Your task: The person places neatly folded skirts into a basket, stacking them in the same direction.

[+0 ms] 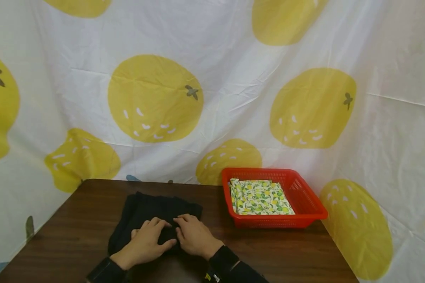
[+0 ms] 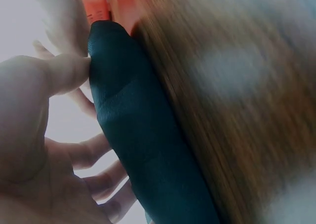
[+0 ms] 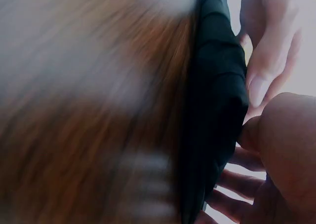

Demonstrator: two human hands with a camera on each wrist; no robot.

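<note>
A folded black cloth point(image 1: 145, 206) lies on the brown wooden table, left of centre in the head view. My left hand point(image 1: 146, 241) rests on its near part with relaxed fingers spread. Beside it my right hand point(image 1: 195, 236) touches the cloth near its right side, thumb and fingers loosely bent. In the left wrist view the cloth point(image 2: 136, 120) shows as a thick, rounded dark fold, with the thumb and fingertips against its top. From the right wrist the cloth's layered edge point(image 3: 217, 86) stands out, fingertips along its upper face. Parts of the cloth are hidden under both hands.
At the back right of the table point(image 1: 290, 255) stands a red plastic basket point(image 1: 306, 196). Inside it lies a folded lemon-print cloth point(image 1: 262, 198). A white curtain point(image 1: 233, 98) with yellow fruit shapes hangs behind the table and along its sides.
</note>
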